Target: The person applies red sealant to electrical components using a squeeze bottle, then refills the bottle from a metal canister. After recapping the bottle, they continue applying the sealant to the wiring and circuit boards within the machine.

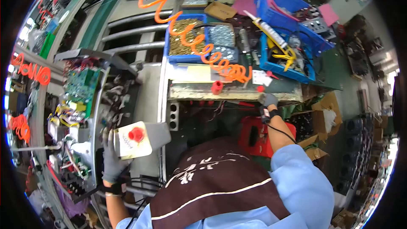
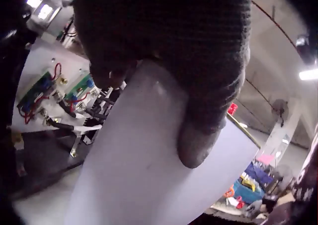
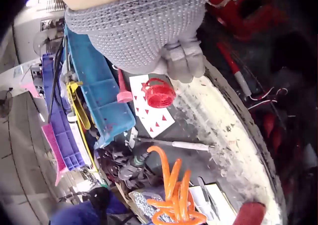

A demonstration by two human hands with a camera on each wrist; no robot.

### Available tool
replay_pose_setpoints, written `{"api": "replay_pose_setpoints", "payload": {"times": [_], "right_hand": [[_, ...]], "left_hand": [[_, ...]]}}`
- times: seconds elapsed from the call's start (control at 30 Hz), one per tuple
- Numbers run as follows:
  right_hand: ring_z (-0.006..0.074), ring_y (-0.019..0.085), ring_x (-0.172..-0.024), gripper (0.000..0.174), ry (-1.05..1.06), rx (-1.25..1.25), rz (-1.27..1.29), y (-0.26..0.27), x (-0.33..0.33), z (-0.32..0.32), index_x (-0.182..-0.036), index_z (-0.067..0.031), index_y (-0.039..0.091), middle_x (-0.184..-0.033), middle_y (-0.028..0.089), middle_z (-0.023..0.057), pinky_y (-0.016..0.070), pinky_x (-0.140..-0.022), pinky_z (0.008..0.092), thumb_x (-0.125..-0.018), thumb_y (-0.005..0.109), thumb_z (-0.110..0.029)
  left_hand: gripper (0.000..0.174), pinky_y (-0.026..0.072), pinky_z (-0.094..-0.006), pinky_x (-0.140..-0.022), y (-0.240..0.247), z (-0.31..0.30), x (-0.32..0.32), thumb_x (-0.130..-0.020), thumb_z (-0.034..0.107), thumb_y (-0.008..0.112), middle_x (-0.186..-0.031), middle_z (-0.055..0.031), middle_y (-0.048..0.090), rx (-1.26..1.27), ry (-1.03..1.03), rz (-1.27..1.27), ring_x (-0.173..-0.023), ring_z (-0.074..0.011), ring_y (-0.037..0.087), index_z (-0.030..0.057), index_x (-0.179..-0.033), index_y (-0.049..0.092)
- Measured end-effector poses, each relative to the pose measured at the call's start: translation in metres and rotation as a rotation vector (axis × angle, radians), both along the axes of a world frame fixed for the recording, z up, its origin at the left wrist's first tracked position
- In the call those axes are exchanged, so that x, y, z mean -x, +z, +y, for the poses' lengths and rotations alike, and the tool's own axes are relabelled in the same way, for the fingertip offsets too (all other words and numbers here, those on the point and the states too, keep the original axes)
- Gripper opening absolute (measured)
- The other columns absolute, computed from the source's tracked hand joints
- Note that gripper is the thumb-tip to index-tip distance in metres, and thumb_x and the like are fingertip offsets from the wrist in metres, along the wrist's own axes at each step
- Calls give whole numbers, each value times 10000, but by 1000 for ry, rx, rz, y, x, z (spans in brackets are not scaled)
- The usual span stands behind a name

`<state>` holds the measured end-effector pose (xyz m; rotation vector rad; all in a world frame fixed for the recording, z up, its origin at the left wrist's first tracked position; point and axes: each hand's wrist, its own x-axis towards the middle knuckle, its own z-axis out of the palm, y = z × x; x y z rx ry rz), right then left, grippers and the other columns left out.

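My left hand (image 1: 113, 157), in a grey glove, grips the edge of a pale square plate (image 1: 142, 146). A red round piece (image 1: 135, 135) sits on the plate's face, and a flat grey panel (image 1: 161, 133) shows beside it. In the left wrist view the thumb (image 2: 196, 145) lies over a smooth whitish panel (image 2: 134, 160). My gloved right hand (image 1: 269, 101) is at the worktable's front edge. Its fingers (image 3: 186, 64) hang loosely bent, right by a red ring-shaped piece (image 3: 160, 95) on a white sheet with red triangles (image 3: 156, 122). The right thumb is hidden.
Blue bins hold brass-coloured parts (image 1: 184, 38) and tools (image 1: 288, 55). An orange coiled hose (image 1: 227, 68) droops over the table. Left stands a metal housing with green circuit boards (image 1: 82, 87), alongside rollers (image 1: 135, 48). Below the table edge is a red case (image 1: 254, 133).
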<state>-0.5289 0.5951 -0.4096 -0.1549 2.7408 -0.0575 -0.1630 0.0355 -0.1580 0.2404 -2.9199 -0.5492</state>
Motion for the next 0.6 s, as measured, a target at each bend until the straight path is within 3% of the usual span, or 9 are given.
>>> {"api": "replay_pose_setpoints", "payload": {"times": [0.03, 0.1, 0.13, 0.17, 0.2, 0.27, 0.33, 0.43, 0.6], "right_hand": [[345, 609, -916, 219, 24, 15, -61, -2, -3, -4, -933, -113, 640, -896, 639, 127, 504, -741, 513, -830, 472, -209], [254, 634, -683, 183, -1024, 1240, -39, -91, -5, -5, -833, -146, 602, -760, 628, 77, 522, -599, 457, -896, 462, -245], [220, 618, -621, 141, -1014, 1543, -171, -25, -37, -45, -806, -131, 547, -709, 600, 70, 520, -549, 425, -898, 464, -198], [194, 604, -611, 86, -1030, 1349, -177, 7, -53, -95, -932, -90, 551, -724, 596, 76, 527, -540, 403, -865, 501, -108], [195, 626, -741, 300, -809, 1321, -325, 60, -80, -145, -1098, -44, 524, -830, 623, 109, 540, -610, 366, -803, 576, -51], [238, 568, -1078, 711, 99, 1219, -466, 122, -127, -219, -1296, -39, 422, -1188, 572, 131, 517, -842, 366, -669, 754, -84], [275, 251, -1387, 1159, 639, 1055, -438, 183, -162, -278, -1474, -117, 163, -1506, 234, 139, 474, -927, 446, -581, 875, -315], [338, 260, -1373, 1333, 828, 972, -354, 212, -199, -347, -1465, -6, 46, -1478, 213, 232, 358, -1050, 403, -514, 889, -408], [364, 394, -1246, 1158, 728, 1096, -298, 212, -212, -370, -1385, 25, 175, -1330, 332, 237, 350, -1056, 383, -526, 857, -346]], "left_hand": [[1163, 317, -496, -1064, -2, 2, -4, -553, 414, 872, -1430, -273, 280, -123, 97, 33, -1338, -418, 276, -10, -1420, 223], [1327, 370, -409, -1053, -11, 6, -16, -501, 218, 907, -1428, -181, 321, -918, 306, 64, -1283, -269, 387, 52, -1471, 17], [1354, 377, -388, -1049, -17, 5, -16, -516, 178, 890, -1420, -155, 345, -862, 265, 134, -1258, -258, 428, 77, -1474, -61], [1358, 373, -385, -1052, -22, 3, -20, -518, 166, 886, -1424, -149, 346, -969, 264, 142, -1267, -257, 421, 77, -1476, -73], [1363, 369, -382, -1055, -28, -1, -24, -520, 153, 882, -1427, -143, 347, -1084, 247, 149, -1275, -255, 414, 78, -1478, -84], [1368, 362, -376, -1058, -55, -15, -37, -519, 135, 871, -1442, -132, 336, -1105, 226, 103, -1292, -244, 399, 75, -1477, -104], [1397, 357, -372, -1060, -66, -25, -40, -514, 220, 902, -1441, -135, 343, -1113, 198, 99, -1296, -237, 396, 67, -1476, -100], [1451, 360, -378, -1056, -66, -34, -27, -508, 459, 899, -1394, -148, 407, -1108, 79, 108, -1268, -256, 437, 65, -1471, -112], [1378, 405, -395, -1012, -55, -29, -11, -530, 424, 903, -1325, -155, 456, -1006, -67, 189, -1220, -268, 473, 70, -1476, -35]]}}
